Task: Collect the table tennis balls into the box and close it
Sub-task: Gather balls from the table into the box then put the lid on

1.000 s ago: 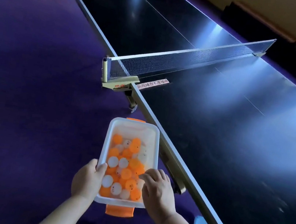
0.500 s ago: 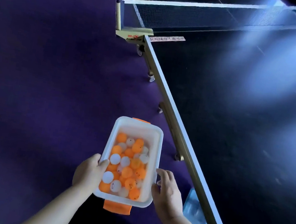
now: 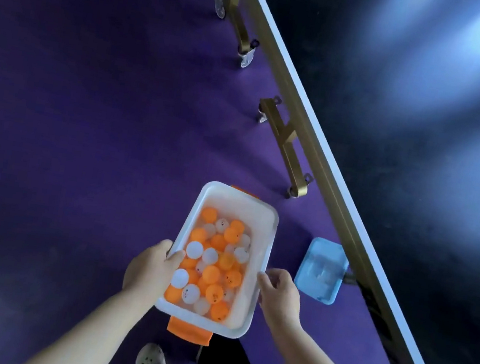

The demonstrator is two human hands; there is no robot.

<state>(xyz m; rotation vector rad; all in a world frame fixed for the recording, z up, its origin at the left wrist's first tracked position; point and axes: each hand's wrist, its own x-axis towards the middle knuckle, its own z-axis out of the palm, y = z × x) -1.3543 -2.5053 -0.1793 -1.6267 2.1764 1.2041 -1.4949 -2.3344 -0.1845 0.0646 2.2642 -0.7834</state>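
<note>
A white plastic box (image 3: 261, 216) with orange latches at both ends is held in the air above the purple floor. It holds several orange and white table tennis balls (image 3: 213, 268). My left hand (image 3: 150, 265) grips its left rim, thumb hooked over the edge. My right hand (image 3: 280, 290) holds the right wall with curled fingers. The box has no lid on it. A light blue lid (image 3: 321, 270) lies flat on the floor to the right of the box, beside the table's edge.
The dark table tennis table (image 3: 424, 147) with a white edge line runs diagonally along the right. Its gold frame legs with castors (image 3: 296, 171) stand on the purple floor (image 3: 69, 125). My shoe (image 3: 150, 361) shows below the box.
The view has tilted down and moved nearer the floor; the net has left the frame. The blue lid on the floor has come fully into view. Both hands keep holding the box.
</note>
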